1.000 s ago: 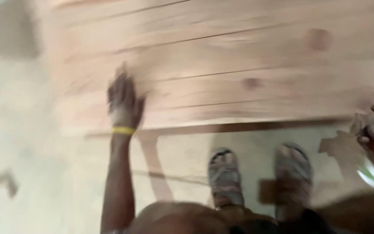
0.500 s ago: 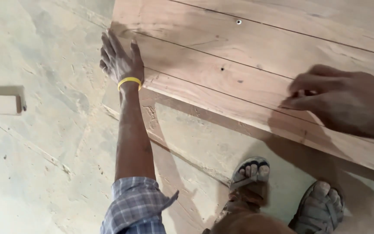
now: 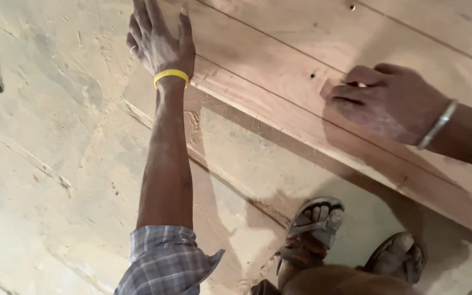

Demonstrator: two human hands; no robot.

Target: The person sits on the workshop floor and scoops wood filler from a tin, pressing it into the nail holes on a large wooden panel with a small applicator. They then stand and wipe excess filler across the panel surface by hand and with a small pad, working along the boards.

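A broad wooden panel [image 3: 279, 71] of joined planks is seen from above, lying slantwise across the upper right of the view over a dusty, sawdust-strewn floor [image 3: 45, 164]. The left hand [image 3: 162, 46], banded at the wrist by a yellow bracelet [image 3: 171, 76], is laid flat and open on the panel's near corner, fingers spread, nothing held. The right hand [image 3: 383, 101], marked by a metal bangle [image 3: 438, 124], is pressed to the plank farther along, its grip closed with fingertips pinched together just beside a small dark hole [image 3: 313, 75]; a small pale object may be nipped there, though what it is cannot be told. A second hole or screw head [image 3: 352, 7] is visible near the top edge. Below, two sandalled feet [image 3: 315, 224] are planted close to the panel's lower edge, and a checked shirt sleeve [image 3: 165, 262] is rolled at the left elbow. A slip is judged possible: the panel is steadied only by one flat palm at a corner, so a shove from the right hand could skew it, and toes left so near the edge could be caught. Anything small held could be lost in the sawdust.
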